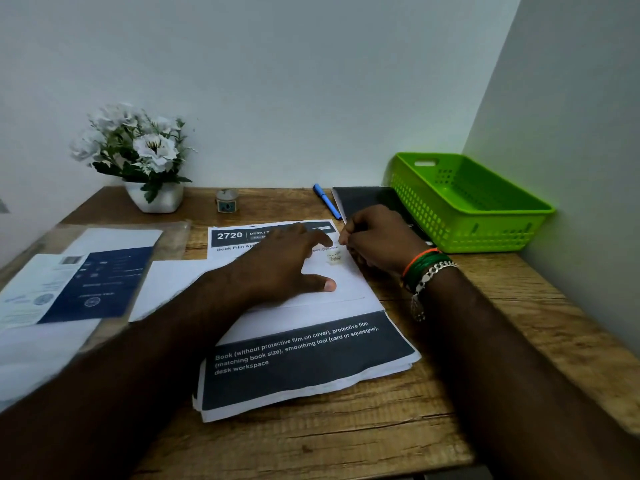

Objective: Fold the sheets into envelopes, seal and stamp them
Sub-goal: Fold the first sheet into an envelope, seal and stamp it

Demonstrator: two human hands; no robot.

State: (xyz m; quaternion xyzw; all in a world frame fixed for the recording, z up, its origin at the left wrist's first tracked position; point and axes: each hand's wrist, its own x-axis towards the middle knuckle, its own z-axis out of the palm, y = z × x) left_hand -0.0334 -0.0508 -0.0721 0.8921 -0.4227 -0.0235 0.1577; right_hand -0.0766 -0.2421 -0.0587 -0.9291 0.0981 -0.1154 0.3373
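Note:
A white folded envelope lies on a stack of printed sheets in the middle of the wooden desk. A small pale stamp sits on the envelope's upper right corner. My left hand lies flat on the envelope with fingers straight, the index fingertip close to the stamp. My right hand hovers just right of the stamp with its fingers curled; whether they pinch anything is hidden. More white sheets lie to the left of the stack.
A green plastic basket stands at the back right corner. A black notebook and a blue pen lie behind the hands. A small glue jar and a flower pot stand at the back. A plastic sleeve with a blue leaflet lies left.

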